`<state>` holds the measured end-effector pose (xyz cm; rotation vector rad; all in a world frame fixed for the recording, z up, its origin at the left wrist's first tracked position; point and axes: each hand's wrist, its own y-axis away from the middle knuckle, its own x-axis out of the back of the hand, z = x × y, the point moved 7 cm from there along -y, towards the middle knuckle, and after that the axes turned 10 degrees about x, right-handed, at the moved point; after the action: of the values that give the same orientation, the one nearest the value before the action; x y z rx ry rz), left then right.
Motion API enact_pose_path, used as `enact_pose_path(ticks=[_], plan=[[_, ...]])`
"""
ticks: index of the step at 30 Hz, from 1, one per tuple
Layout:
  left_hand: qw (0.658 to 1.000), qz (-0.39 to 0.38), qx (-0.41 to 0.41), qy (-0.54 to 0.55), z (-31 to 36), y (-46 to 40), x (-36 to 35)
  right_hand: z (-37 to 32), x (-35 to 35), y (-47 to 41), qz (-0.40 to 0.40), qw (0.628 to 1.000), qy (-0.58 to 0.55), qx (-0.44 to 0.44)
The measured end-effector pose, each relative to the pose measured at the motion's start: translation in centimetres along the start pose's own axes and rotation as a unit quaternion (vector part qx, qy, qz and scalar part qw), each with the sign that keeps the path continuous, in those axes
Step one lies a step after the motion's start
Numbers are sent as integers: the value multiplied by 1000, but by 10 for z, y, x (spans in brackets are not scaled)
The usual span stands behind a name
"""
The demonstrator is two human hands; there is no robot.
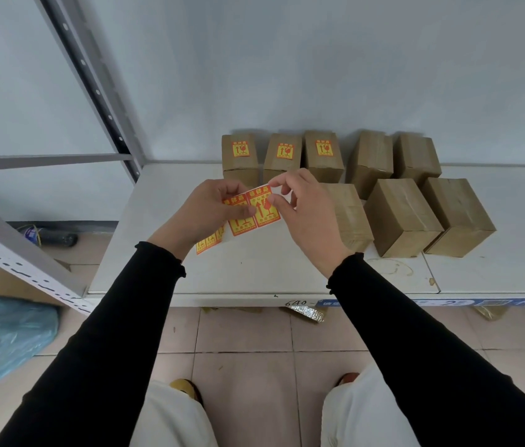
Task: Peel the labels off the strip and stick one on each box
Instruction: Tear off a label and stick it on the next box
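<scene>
As pinched: glossy rectangular label (262, 206).

A white, stained shelf board (254, 272) carried eight brown cardboard boxes (401, 217): five along the wall at 12 o'clock, three bearing orange-and-yellow fragile stickers (240, 148), and three more plain ones just in front, toward 2 o'clock.

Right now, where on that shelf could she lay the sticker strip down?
The bare white shelf left of the hands, and the front strip beneath her wrists. Right front is open too, though stained. The back and right are crowded with cardboard boxes.
</scene>
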<state>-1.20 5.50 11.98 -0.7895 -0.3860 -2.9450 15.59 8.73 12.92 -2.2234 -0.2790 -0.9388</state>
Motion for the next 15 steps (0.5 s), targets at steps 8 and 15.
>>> enact_pose_path(ticks=[8, 15], plan=[[1000, -3, 4, -4, -1, -1, -1, 6, 0, 0, 14, 999, -37, -24], [998, 24, 25, -54, -10, -6, 5, 17, -6, 1, 8, 996, -65, -55]])
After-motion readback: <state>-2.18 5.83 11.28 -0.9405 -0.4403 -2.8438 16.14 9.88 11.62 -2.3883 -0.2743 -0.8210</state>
